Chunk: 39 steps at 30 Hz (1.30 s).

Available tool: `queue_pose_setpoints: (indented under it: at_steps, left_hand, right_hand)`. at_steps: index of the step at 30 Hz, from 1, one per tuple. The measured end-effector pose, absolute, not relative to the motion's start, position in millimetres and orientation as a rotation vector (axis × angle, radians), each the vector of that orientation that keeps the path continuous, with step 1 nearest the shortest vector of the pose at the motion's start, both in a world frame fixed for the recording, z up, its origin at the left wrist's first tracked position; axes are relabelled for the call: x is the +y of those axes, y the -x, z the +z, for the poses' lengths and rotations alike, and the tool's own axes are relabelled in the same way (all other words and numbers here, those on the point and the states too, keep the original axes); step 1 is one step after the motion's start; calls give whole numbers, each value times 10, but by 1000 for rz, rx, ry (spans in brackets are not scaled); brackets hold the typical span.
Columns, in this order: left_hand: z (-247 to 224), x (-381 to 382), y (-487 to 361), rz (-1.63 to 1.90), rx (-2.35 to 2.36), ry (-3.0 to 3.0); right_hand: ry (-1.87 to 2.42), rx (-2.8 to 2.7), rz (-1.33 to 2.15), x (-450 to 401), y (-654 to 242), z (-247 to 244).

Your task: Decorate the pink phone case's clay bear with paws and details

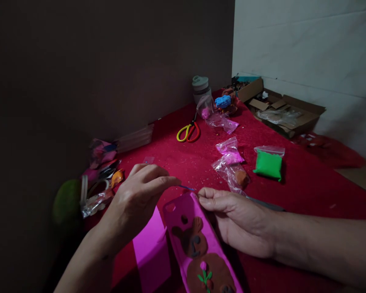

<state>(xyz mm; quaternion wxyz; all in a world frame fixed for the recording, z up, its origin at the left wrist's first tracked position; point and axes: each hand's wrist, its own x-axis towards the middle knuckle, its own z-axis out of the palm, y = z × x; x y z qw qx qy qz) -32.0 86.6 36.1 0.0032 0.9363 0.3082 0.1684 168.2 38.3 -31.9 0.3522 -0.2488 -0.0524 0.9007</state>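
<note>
A pink phone case [198,240] lies on the red cloth [308,195], with brown clay figures and a small pink flower pressed onto it. My left hand [137,195] hovers over its top left corner, fingers pinched on a thin blue clay strand [186,188]. My right hand [234,217] rests at the case's top right edge, its fingertips touching the case and the other end of the strand. A dark thin tool [266,204] lies behind my right hand. Whether the right hand pinches the strand is hard to tell.
Bags of clay lie beyond: green [268,164], pink [230,152], brown [236,176]. Scissors [189,132] with yellow and red handles, a grey-lidded jar [200,87] and blue clay [222,101] sit farther back. An open cardboard box [285,112] is at the right, clutter [100,179] at the left wall.
</note>
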Motion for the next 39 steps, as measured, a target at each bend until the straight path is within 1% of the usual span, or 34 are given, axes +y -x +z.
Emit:
queue_pose_setpoints:
  at_steps: [15,20,23,30,36,39]
  left_hand:
    - [420,845,315,497,949,-2973]
    - [425,826,312,557,991,-2998]
    - [438,804,306,490,1064,-3006]
    - [465,775,329,445,1032,-3015]
    - [469,786,302,487,1028,-2991]
    - [460,798,317,583,1156,-2921]
  right_hand:
    - [634,-149,2327,390,-1703,-323]
    - [607,-155,2319,389,-1704,-342]
    - [600,-167,2319,393,-1705,-340]
    - [597,-155,2308,390,-1701,-337]
    - [603,-132,2307,393,-1719,-324]
    - [573,-117,2300,397,-1727,-312]
